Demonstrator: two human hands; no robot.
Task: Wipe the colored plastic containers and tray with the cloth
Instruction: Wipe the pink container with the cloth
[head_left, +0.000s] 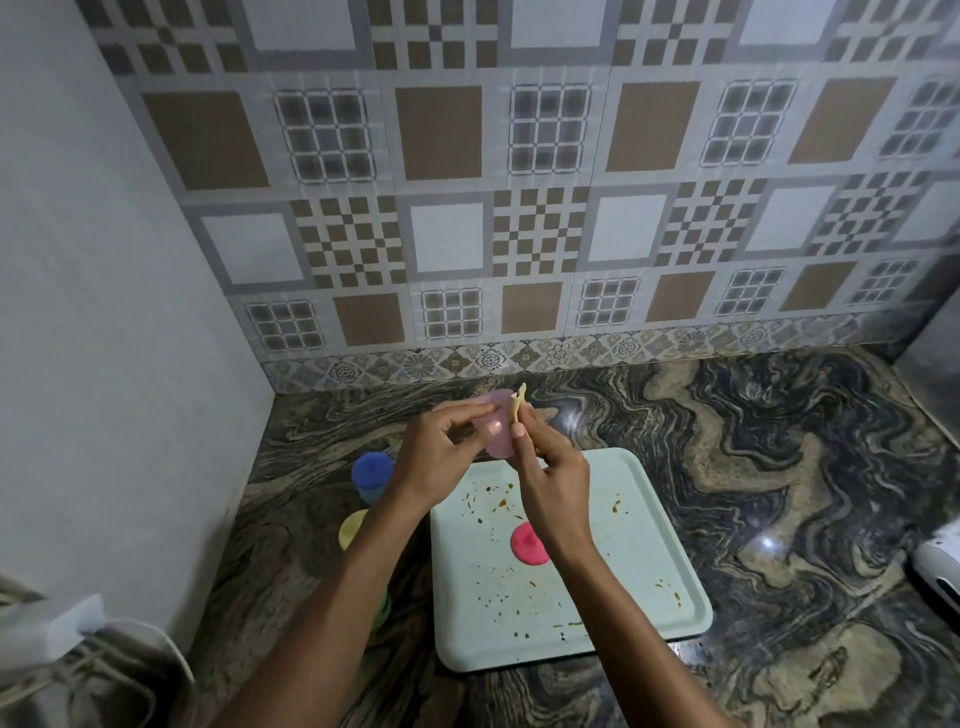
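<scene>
Evidently, from the head view, the wiping of one container is in hand. The left hand (436, 449) holds a pale pink cup (501, 449) up above the far edge of the tray (649, 545), fingers and thumb curled round it. The right hand (553, 470) pinches a small yellowish cloth (518, 410) between thumb and fingertips and holds it against the cup's side, with a tail of cloth sticking up past the rim. Whether the cloth is inside the cup or only on its wall cannot be told.

The pale green tray lies on the counter (779, 467) about midway between its left and right edges. It is speckled with brown spots, so it looks not yet wiped. A bright pink lid (527, 543) rests on it, partly hidden by the right wrist. Near the counter's left edge, just beside the tray, stand a blue tub (371, 475) and a yellow tub (353, 527). Something green (384, 608) shows under the left forearm, too hidden to name.

The next move probably calls for turning the cup in the left hand while the cloth rubs round it, then setting it down off the dirty tray. The lid must come off the tray before the tray is wiped.
</scene>
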